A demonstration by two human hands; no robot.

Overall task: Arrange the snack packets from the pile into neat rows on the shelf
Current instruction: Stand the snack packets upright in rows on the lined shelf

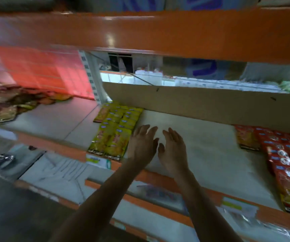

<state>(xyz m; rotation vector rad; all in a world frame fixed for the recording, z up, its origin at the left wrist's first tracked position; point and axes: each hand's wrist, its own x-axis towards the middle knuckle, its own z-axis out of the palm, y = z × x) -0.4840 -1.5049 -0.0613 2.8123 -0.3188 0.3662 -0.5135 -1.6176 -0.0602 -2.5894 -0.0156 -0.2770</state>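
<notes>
Fingers straight and released, the left hand [143, 145] and right hand [173, 151] hover side by side, holding nothing, over the pale flat shelf board [203, 137]. Glossy yellow snack packets [116, 131] lie in rows just left of the left hand. A loose pile of packets [4, 105] lies far left.

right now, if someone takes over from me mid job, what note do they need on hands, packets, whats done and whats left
Left hand: open, holding nothing, just right of the yellow packets.
Right hand: open, empty, close beside the left hand over the bare middle of the shelf.
Done: yellow packets lie in neat rows on the left; red packets lie in rows at the right end.
Pile: a loose heap on the shelf section far left.
Left: probably fill the bare stretch between yellow and red with packets from the pile.
</notes>
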